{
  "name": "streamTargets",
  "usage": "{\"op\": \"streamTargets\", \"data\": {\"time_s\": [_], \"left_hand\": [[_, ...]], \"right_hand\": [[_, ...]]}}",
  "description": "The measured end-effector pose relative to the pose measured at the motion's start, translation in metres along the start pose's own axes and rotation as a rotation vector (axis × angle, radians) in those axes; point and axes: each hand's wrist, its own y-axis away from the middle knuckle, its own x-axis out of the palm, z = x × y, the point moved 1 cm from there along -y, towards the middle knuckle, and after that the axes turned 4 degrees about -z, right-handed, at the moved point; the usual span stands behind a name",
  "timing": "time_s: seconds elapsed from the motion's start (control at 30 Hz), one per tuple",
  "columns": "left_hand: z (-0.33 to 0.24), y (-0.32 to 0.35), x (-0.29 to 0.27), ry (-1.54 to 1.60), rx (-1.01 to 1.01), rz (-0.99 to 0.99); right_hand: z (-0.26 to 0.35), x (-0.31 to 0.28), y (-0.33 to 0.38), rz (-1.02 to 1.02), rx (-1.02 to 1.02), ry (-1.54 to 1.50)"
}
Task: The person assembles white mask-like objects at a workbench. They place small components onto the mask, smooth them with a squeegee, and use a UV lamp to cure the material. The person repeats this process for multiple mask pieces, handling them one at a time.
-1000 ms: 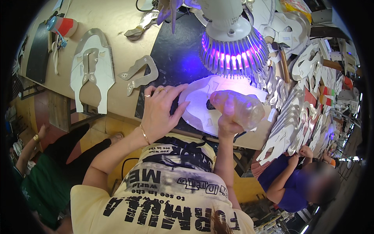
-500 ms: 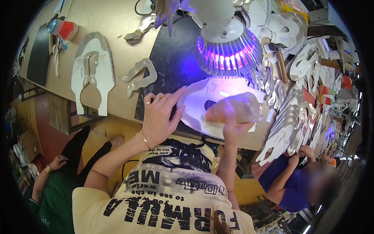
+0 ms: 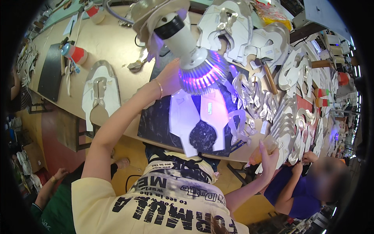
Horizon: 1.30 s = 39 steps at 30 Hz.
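Under the lit purple lamp (image 3: 204,72), a white shoe-upper piece (image 3: 182,121) with two legs and a rounded gap lies on a dark slab (image 3: 156,121). My left hand (image 3: 170,76) reaches to the piece's far end, its fingers hidden behind the lamp. To the right, off the table's front edge, my right hand (image 3: 269,158) is closed around a translucent bottle (image 3: 257,154) with an orange tint. The bottle is tilted and partly covered by my fingers.
A hammer (image 3: 269,76) lies among grey cut pieces at the right, beside a fanned stack of white uppers (image 3: 286,128). Another upper (image 3: 102,91) and a red-banded container (image 3: 76,54) are at the left. A co-worker in purple (image 3: 290,187) sits close on the right.
My right hand has carried the bottle from over the upper to the right. My left hand has reached farther away, and the upper now lies with its legs toward me.
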Motion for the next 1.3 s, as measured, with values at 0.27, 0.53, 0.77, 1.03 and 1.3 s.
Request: {"op": "streamTargets", "data": {"time_s": [0.27, 0.53, 0.77, 1.03, 1.3], "left_hand": [[-0.007, -0.035, 0.047, 0.034, 0.264, 0.027], [-0.037, 0.039, -0.003, -0.310, -0.228, -0.213], [-0.068, 0.105, -0.011, -0.435, -0.187, -0.372], [-0.070, 0.116, -0.005, -0.467, -0.228, -0.405], [-0.075, 0.115, -0.006, -0.470, -0.243, -0.409]], "right_hand": [[0.039, 0.048, 0.015, -0.127, -0.150, -0.566], [0.106, 0.138, 0.014, -0.011, -0.509, -0.736], [0.115, 0.166, 0.011, -0.067, -0.773, -0.646], [0.111, 0.168, 0.020, -0.038, -0.837, -0.549], [0.112, 0.164, 0.042, 0.055, -0.863, -0.527]]}}
